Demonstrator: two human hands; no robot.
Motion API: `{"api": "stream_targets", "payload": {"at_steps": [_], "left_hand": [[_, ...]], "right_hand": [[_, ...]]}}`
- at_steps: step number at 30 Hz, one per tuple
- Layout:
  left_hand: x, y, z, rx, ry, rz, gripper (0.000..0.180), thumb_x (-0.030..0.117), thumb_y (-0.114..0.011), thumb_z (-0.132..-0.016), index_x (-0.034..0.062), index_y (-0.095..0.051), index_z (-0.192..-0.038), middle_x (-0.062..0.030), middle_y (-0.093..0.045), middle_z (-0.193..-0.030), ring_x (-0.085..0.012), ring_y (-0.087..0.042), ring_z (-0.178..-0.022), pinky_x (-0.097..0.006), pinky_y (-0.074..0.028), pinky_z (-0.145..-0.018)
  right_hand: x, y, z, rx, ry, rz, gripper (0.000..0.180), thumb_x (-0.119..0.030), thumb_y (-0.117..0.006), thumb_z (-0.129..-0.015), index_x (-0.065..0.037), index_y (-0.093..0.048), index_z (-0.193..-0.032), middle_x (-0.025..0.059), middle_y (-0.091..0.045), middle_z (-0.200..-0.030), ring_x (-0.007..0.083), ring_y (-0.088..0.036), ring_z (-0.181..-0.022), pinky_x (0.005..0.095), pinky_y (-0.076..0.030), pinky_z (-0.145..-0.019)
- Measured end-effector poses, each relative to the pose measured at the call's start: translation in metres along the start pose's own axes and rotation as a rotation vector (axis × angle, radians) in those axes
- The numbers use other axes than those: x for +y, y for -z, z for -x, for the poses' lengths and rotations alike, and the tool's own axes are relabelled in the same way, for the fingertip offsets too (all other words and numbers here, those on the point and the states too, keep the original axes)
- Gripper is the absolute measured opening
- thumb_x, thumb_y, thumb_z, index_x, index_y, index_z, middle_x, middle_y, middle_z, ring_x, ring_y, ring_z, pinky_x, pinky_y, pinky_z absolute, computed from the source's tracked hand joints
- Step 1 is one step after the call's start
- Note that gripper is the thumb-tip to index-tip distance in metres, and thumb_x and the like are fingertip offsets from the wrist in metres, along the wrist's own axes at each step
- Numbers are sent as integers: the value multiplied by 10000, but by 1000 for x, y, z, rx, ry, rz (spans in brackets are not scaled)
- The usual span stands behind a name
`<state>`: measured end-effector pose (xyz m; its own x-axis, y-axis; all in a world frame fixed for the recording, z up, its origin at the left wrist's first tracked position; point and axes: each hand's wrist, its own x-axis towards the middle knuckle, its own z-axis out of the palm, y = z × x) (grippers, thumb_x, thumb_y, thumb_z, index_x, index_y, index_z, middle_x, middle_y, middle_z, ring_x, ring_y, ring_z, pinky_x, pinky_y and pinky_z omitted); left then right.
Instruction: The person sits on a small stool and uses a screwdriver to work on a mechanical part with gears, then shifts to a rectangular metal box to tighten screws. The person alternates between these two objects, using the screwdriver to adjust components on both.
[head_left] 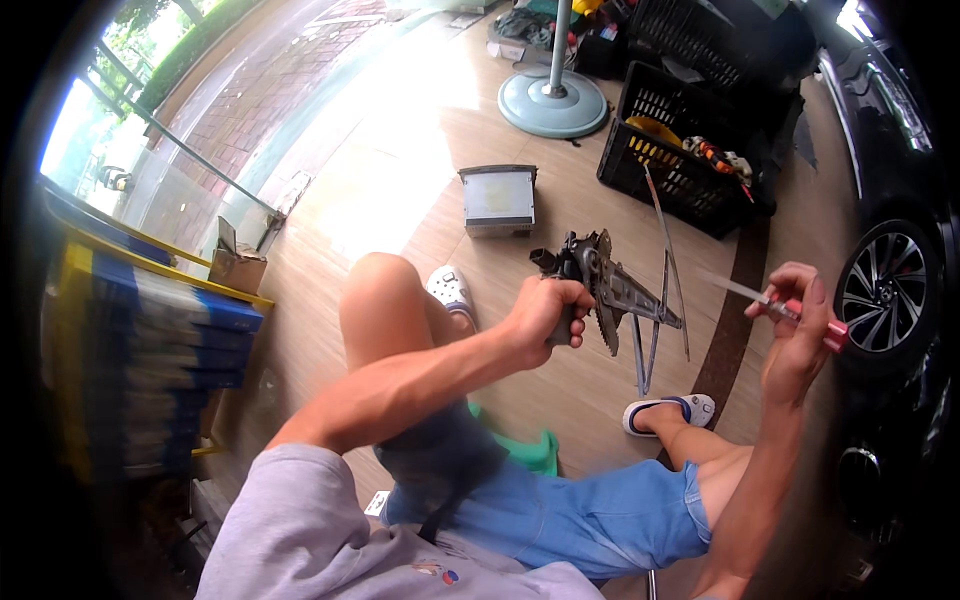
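My left hand is closed around the dark motor end of a car window regulator, holding it up over the floor. Its toothed gear plate stands near my fingers, and its thin metal arms and rails stretch away to the right. Off to the right, my right hand grips a screwdriver with a red handle. The blurred shaft points left toward the regulator, and a gap separates the two. My fingers and palm hide part of the handle.
A grey metal box unit lies on the tiled floor ahead. Beyond are a round stand base and a black crate of tools. A dark car stands at right, a shelf at left. A green stool is under me.
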<state>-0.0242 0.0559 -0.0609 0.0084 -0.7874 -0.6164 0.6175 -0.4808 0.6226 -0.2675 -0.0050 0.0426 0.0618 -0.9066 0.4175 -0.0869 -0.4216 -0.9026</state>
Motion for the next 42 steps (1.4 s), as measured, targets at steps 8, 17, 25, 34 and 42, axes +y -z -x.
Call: {"api": "stream_targets", "payload": {"at_steps": [8,17,25,34,42], "left_hand": [[11,31,7,0,106,102,74,33,-606,-782,7,-541,-759,-77,-509,-650,-171,-500,-512,-332,-408,-459],[10,21,26,-217,184,423,97,47,-599,-786,-7,-537,-734,-92,-502,-630,-185,-493,-519,-357,-413,-474],[11,15,36,-216,172,324,134,89,-591,-804,44,-499,-718,-49,-464,-643,-160,-468,-535,-325,-382,-486],[5,11,33,-97,178,229,174,115,-572,-824,56,-476,-692,-46,-460,-635,-156,-451,-543,-317,-378,-515],[6,7,28,-44,183,273,201,113,-550,-840,46,-484,-662,-67,-472,-623,-163,-444,-543,-321,-389,-526]], "right_hand": [[24,-44,-22,-16,-257,73,425,-414,-546,-971,1,-583,-887,53,-529,-667,111,-523,-580,233,-420,-505],[28,-53,-40,244,-163,-74,554,-498,-387,-1001,12,-548,-858,121,-583,-701,175,-573,-596,269,-428,-511],[18,-53,-17,67,-120,-233,627,-583,-503,-962,41,-572,-985,114,-586,-797,180,-576,-652,307,-493,-569],[20,-61,-9,-50,36,-226,415,-339,-710,-913,37,-571,-1022,114,-617,-840,173,-616,-711,306,-536,-634],[25,-64,-9,-35,-20,-202,299,-248,-705,-914,14,-569,-967,99,-614,-819,154,-609,-699,287,-516,-644]]}}
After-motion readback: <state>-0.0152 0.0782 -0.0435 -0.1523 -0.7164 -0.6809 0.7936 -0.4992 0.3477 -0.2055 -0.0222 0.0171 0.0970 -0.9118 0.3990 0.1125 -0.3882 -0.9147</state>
